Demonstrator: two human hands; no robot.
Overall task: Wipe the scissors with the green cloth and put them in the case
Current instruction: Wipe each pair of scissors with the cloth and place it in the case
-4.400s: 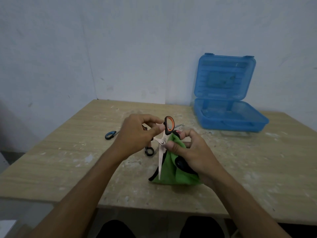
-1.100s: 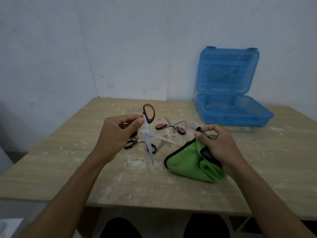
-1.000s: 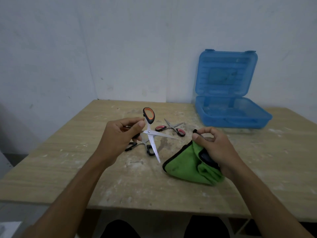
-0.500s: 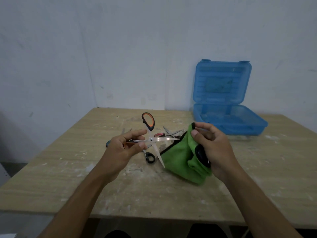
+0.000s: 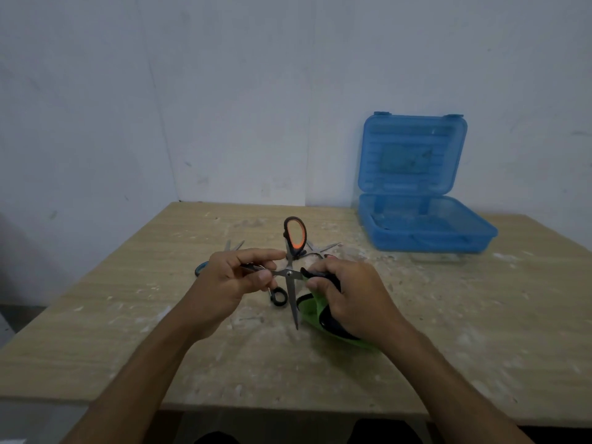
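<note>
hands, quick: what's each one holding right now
Left hand: pinches one blade of the opened orange-handled scissors.
Right hand: grips the green cloth, fingers curled at the other blade.

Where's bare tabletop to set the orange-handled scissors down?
Bare wood on the beige wooden table: the near-left stretch beside the left hand, and the right side in front of the open blue plastic case. Crowded mid-table: other scissors lie behind the hands, green cloth under the right hand.
</note>
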